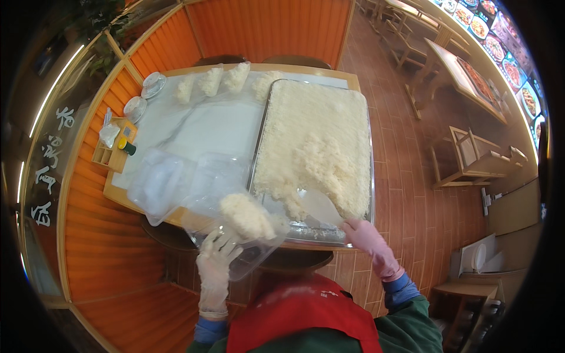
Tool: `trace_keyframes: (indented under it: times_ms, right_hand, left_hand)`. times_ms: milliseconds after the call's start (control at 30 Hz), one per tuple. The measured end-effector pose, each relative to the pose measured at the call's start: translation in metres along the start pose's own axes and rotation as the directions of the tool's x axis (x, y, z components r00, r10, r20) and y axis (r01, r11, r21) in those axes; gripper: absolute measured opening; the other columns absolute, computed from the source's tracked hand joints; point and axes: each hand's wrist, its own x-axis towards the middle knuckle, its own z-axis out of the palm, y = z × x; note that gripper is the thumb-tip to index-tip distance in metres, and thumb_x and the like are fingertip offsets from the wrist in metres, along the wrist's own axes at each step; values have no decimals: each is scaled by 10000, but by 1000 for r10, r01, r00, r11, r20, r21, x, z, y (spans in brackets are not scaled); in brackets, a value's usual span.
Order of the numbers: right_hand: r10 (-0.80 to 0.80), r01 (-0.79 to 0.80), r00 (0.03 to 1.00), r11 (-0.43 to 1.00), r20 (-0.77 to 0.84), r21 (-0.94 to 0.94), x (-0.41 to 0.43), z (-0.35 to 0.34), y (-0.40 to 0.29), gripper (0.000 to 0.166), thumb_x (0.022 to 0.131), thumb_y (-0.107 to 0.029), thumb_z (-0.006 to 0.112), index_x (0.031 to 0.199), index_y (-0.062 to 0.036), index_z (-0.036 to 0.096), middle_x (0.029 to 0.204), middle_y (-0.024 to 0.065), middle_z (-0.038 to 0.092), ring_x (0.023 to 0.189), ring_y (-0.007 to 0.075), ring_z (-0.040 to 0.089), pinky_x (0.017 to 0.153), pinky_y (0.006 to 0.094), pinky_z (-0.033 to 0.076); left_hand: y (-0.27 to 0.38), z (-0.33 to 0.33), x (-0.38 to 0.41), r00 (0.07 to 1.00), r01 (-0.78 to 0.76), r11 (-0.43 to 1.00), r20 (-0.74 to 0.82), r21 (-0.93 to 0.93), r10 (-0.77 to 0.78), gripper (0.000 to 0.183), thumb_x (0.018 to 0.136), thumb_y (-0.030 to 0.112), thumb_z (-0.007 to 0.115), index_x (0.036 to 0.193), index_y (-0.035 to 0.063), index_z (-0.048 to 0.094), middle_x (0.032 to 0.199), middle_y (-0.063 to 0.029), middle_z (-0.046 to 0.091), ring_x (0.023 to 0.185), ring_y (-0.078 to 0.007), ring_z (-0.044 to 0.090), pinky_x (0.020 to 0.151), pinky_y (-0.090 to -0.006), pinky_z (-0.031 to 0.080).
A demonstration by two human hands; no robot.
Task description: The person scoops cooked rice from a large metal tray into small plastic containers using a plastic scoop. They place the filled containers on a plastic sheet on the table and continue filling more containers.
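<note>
My left hand, in a clear disposable glove, holds a transparent plastic container at the table's near edge. A mound of cooked white rice lies in it. My right hand, in a pink rubber glove, grips the handle of a pale rice paddle. The paddle's blade rests against the rice at the near end of a large metal tray. Rice fills most of that tray, loosened towards the near right, and some metal bottom shows at the near left.
Stacked clear containers stand left of the tray on the table. Several portions of rice line the far edge. A wooden caddy and wrapped tableware are at the left. Chairs stand on the right.
</note>
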Motion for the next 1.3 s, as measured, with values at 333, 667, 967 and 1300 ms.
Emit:
trace_keyframes:
  times_ms: [333, 667, 967, 1300]
  right_hand:
    - [68, -202, 916, 930, 396, 306, 58, 34, 7, 256, 829, -229, 494, 807, -26, 649, 572, 34, 564, 412, 96, 452, 389, 249, 340]
    - [-80, -121, 933, 848, 351, 516, 39, 41, -16, 303, 900, -258, 454, 872, -19, 638, 537, 9, 515, 381, 70, 400, 374, 215, 305]
    - [-75, -24, 980, 875, 184, 483, -1, 24, -59, 287, 923, -272, 449, 943, -48, 629, 555, 17, 534, 425, 78, 444, 421, 224, 366]
    - [-263, 289, 905, 957, -333, 31, -27, 62, -79, 266, 860, -178, 514, 1090, -67, 585, 889, 184, 626, 821, 346, 610, 700, 391, 496]
  left_hand:
    - [22, -28, -16, 985, -65, 997, -159, -35, 59, 442, 930, 288, 403, 1275, 15, 357, 1228, -205, 478, 1125, -352, 491, 820, -471, 501]
    - [19, -21, -13, 991, -13, 1000, -133, -27, 9, 420, 934, 304, 418, 1243, 22, 399, 1165, -170, 512, 1045, -323, 535, 807, -482, 496]
    - [-5, 9, 1, 999, 8, 1000, 51, -18, -8, 440, 910, 329, 467, 1232, 36, 404, 1134, -137, 488, 999, -293, 528, 825, -486, 488]
    - [-27, 32, 10, 984, -17, 1000, 180, 17, 13, 389, 928, 275, 409, 1254, 64, 403, 1202, -203, 496, 1105, -358, 494, 884, -505, 443]
